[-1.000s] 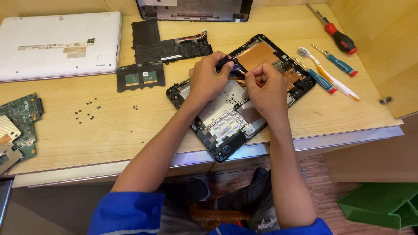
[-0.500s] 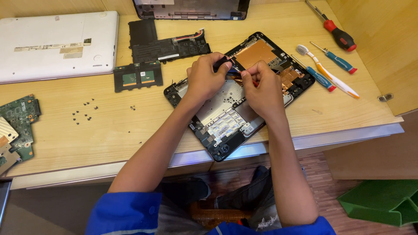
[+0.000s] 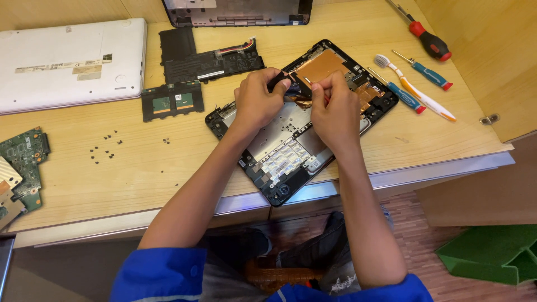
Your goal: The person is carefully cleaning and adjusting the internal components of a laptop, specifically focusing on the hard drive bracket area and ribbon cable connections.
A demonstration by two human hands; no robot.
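Head view. The person sits at a wooden desk [image 3: 140,184] with an opened laptop base [image 3: 291,151] lying at an angle near the front edge, its inside facing up, probably so both forearms can come straight over it.

The left hand [image 3: 258,100] is curled, thumb and forefinger pressed together on a small dark part [image 3: 278,81] at the middle of the base. The right hand [image 3: 333,106] is also closed, its fingertips pinching a thin pale piece, possibly a tool tip or a strip of tape; I cannot tell which. The two hands meet almost touching over the same spot, which suggests one steadies while the other works. Both knuckles hide the contact point itself.

A copper-coloured sheet [image 3: 320,66] covers the far end of the base just beyond the hands.

Surroundings: a black battery pack [image 3: 207,59] with coloured leads and a dark touchpad board [image 3: 171,100] lie to the left of the base, apart from it. Further left rests a white laptop cover [image 3: 67,64], and a green circuit board [image 3: 22,162] sits at the desk's left edge. Small loose screws [image 3: 103,148] are scattered between board and base, within reach of the left forearm and easily swept. To the right lie a red-handled screwdriver [image 3: 428,40], two blue-handled screwdrivers [image 3: 430,75] and a toothbrush [image 3: 414,89], clear of the hands.
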